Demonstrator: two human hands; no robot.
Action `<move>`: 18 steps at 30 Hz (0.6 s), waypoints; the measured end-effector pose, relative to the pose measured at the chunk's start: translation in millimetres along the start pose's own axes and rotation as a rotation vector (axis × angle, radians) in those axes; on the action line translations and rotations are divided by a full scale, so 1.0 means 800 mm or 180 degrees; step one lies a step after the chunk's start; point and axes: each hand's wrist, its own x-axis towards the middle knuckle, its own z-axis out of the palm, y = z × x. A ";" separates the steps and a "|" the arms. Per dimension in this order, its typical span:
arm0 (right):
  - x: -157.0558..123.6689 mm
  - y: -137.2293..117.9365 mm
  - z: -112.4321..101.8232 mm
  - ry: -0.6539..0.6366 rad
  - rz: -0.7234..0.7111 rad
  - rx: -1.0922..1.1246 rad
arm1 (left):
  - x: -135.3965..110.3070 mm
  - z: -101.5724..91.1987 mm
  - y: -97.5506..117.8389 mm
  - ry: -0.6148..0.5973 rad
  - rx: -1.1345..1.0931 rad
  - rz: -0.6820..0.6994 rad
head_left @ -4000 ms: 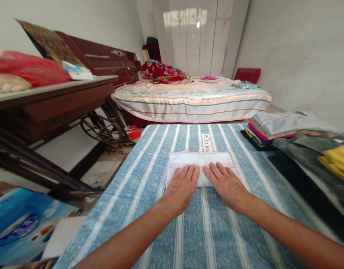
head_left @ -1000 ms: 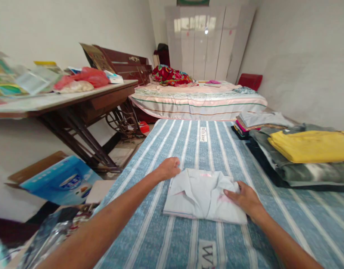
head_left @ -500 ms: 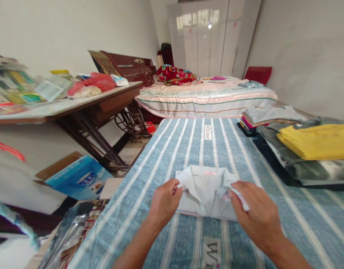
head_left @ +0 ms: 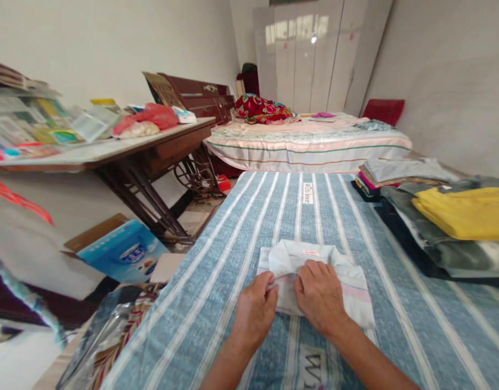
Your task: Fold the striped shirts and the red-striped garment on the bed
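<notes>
The left hand [head_left: 255, 306] pinches the folded shirt [head_left: 289, 293] near its collar [head_left: 280, 260]; the right hand [head_left: 320, 295] curls over it, its grip unclear.

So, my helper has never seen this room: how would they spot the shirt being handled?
Find the striped blue sheet nearest the camera. On it, by the left hand and partly under the right hand, lies a folded pale shirt. It lies apart from the stacked clothes to its right, set off by its pink band and collar label.

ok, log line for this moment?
left hand: touching pale folded collared shirt | right hand: on same shirt | underneath: blue-and-white striped cloth
</notes>
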 end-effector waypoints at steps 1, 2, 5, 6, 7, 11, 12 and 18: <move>-0.002 0.003 -0.001 -0.0004 -0.0001 0.0034 | -0.001 0.002 -0.003 0.0019 -0.0023 -0.0004; -0.003 0.005 -0.002 -0.0012 -0.0039 0.0091 | -0.001 0.002 -0.005 0.0030 -0.0047 -0.0023; -0.007 0.006 -0.002 -0.0007 -0.0164 0.0325 | 0.008 -0.002 -0.005 0.0053 -0.0190 -0.0172; -0.008 0.006 -0.001 -0.0005 -0.0145 0.0396 | 0.013 -0.005 -0.003 0.0057 -0.0248 -0.0255; -0.009 0.006 0.000 -0.0004 -0.0096 0.0454 | 0.021 -0.009 -0.001 0.0042 -0.0272 -0.0341; -0.007 0.006 0.004 -0.0061 -0.0025 0.0438 | 0.053 -0.024 0.009 -0.0147 0.0304 -0.0542; -0.005 0.005 0.005 -0.0111 -0.0063 0.0371 | 0.061 -0.026 0.010 -0.0193 0.0528 -0.0511; 0.013 0.000 0.011 -0.0424 -0.0326 0.0011 | 0.093 -0.026 0.005 -0.0379 0.1272 -0.0227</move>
